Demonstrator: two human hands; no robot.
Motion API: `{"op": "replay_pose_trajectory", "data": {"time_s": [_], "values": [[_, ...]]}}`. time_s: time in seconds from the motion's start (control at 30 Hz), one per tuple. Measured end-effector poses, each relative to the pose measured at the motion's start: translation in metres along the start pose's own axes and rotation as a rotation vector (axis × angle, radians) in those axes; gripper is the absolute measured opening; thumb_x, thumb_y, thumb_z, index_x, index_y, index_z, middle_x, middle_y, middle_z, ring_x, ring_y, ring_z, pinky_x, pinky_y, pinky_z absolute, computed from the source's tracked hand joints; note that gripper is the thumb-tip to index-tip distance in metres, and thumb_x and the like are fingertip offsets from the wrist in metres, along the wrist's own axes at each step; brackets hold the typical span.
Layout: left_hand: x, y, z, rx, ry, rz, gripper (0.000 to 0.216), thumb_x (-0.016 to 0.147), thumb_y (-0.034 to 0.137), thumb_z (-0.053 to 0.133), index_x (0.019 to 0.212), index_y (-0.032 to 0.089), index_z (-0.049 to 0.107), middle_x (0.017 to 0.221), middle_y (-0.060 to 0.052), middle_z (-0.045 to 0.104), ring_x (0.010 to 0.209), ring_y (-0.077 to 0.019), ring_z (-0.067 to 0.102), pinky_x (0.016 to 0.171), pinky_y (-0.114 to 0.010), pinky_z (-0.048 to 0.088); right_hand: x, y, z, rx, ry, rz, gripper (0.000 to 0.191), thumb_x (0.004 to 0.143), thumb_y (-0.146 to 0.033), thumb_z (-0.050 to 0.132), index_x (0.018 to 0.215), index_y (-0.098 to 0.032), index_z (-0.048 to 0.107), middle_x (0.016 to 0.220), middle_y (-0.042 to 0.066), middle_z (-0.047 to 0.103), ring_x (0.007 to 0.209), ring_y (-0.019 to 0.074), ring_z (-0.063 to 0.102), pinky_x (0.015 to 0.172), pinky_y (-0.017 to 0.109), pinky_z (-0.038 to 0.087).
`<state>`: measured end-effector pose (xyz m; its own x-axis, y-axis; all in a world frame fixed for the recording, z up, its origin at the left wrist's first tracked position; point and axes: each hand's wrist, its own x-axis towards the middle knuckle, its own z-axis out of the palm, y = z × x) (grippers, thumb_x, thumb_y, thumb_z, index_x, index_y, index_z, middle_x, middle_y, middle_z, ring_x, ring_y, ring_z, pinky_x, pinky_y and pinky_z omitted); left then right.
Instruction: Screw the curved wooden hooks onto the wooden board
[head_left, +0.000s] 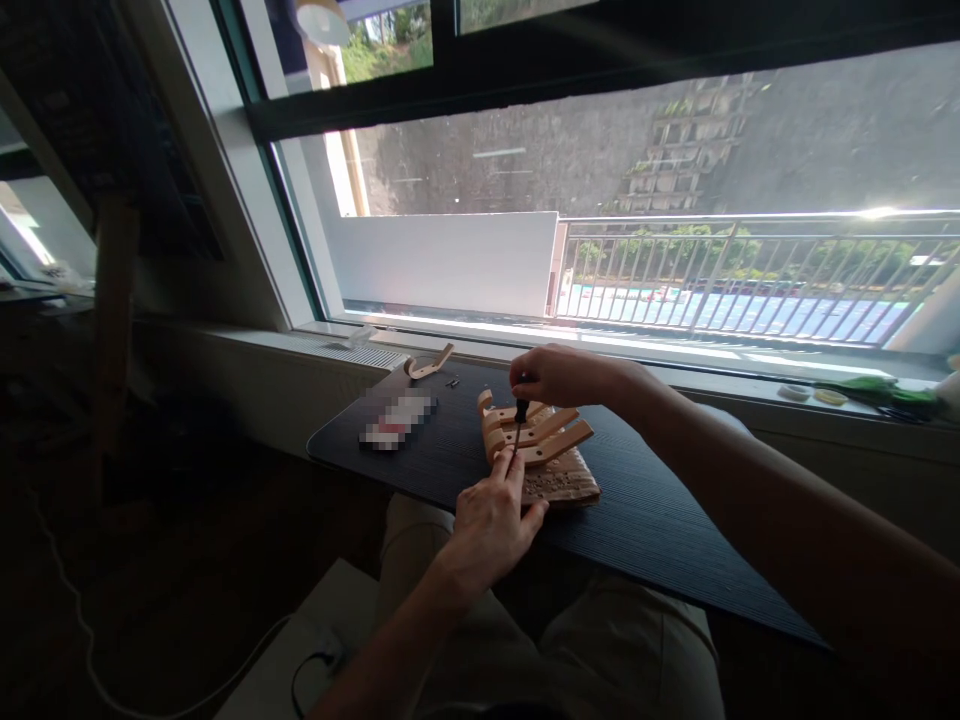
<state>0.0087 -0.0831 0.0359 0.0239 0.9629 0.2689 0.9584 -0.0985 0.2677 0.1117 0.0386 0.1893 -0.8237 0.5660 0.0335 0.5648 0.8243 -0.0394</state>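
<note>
My right hand [559, 375] clenches the screwdriver [519, 425] upright over the rack [555, 455]; my left hand [491, 520], grip released, pins it, perhaps guiding the tip.

left hand [491, 520] and right hand [559, 375] both bare. forearms bare too, as far as they show: left one comes in from the 6 o'clock edge, right one from 4 o'clock, thicker and in deep shadow near the frame edge. legwear [615, 640] at 6 o'clock is light khaki-beige, plain soft cloth, creased and bunched over both thighs, colour dulled by backlight. shorts or long trousers, can't tell. torso out of frame.
</note>
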Motion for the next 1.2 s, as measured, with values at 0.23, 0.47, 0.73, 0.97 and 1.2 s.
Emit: {"op": "replay_pose_trajectory", "data": {"time_s": [0.23, 0.47, 0.73, 0.97, 1.2], "values": [[-0.001, 0.0, -0.001, 0.013, 0.007, 0.019, 0.059, 0.085, 0.046, 0.04, 0.137, 0.019, 0.03, 0.144, -0.01, 0.031, 0.116, -0.0234, 0.05, 0.091, -0.031, 0.043, 0.005, -0.006, 0.009, -0.056, 0.076, -0.034, 0.029, 0.081, -0.036, 0.045, 0.088, -0.018, 0.066, 0.079, 0.005, 0.066, 0.066, 0.0131, 0.054, 0.057, 0.023, 0.034], [-0.001, -0.002, 0.002, 0.018, 0.029, 0.017, 0.061, 0.084, 0.046, 0.041, 0.138, 0.019, 0.028, 0.144, -0.01, 0.031, 0.114, -0.0226, 0.052, 0.093, -0.031, 0.041, 0.004, -0.006, 0.0, -0.01, 0.0, -0.028, 0.026, 0.077, -0.035, 0.049, 0.091, -0.021, 0.065, 0.08, 0.003, 0.066, 0.06, 0.0111, 0.052, 0.052, 0.022, 0.032], [0.001, -0.003, 0.004, -0.066, 0.01, 0.019, 0.061, 0.083, 0.045, 0.043, 0.137, 0.018, 0.031, 0.144, -0.012, 0.031, 0.119, -0.0274, 0.046, 0.092, -0.037, 0.042, 0.011, -0.013, 0.022, -0.018, 0.17, 0.006, 0.028, 0.082, -0.036, 0.045, 0.09, -0.019, 0.065, 0.078, 0.004, 0.065, 0.062, 0.011, 0.051, 0.054, 0.022, 0.03], [-0.024, -0.012, -0.004, -0.258, 0.139, 0.083, 0.056, 0.082, 0.033, 0.047, 0.136, 0.024, 0.033, 0.142, -0.008, 0.034, 0.117, -0.0236, 0.047, 0.093, -0.032, 0.041, -0.027, 0.018, 0.035, 0.427, 0.435, 0.189, 0.03, 0.079, -0.043, 0.049, 0.084, -0.016, 0.062, 0.065, 0.002, 0.06, 0.054, 0.0097, 0.048, 0.05, 0.021, 0.033], [-0.016, -0.041, 0.002, -0.31, 0.29, -0.162, 0.049, 0.08, 0.044, 0.047, 0.119, 0.014, 0.053, 0.116, -0.013, 0.056, 0.106, -0.0286, 0.05, 0.09, -0.039, 0.038, -0.085, 0.015, 0.112, 1.179, 0.661, 0.348, 0.036, 0.071, -0.048, 0.061, 0.085, -0.016, 0.058, 0.06, -0.001, 0.056, 0.054, 0.0102, 0.048, 0.053, 0.024, 0.041]]}}
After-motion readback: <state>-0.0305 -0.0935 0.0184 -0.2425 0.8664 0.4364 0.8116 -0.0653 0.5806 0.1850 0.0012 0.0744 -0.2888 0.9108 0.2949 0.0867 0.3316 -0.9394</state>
